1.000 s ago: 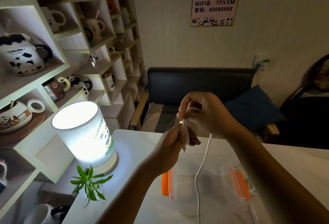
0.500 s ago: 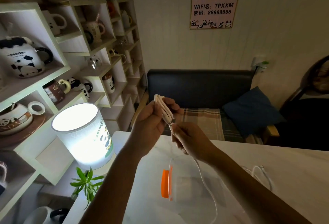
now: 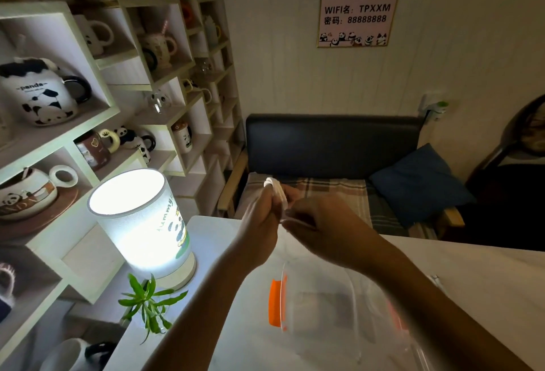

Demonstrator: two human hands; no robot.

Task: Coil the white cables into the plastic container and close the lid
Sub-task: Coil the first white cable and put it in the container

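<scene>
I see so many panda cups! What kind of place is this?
Probably a panda-themed café or shop, though I can't be sure. Wall shelves hold many panda mugs, a framed sign gives a WiFi name and password for visitors, and a cushioned bench faces the white table.

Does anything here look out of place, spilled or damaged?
Nothing stands out. The left hand holds a folded bundle of white cable, with the right hand beside it, above the open plastic container on the table. The lamp stands upright.
</scene>
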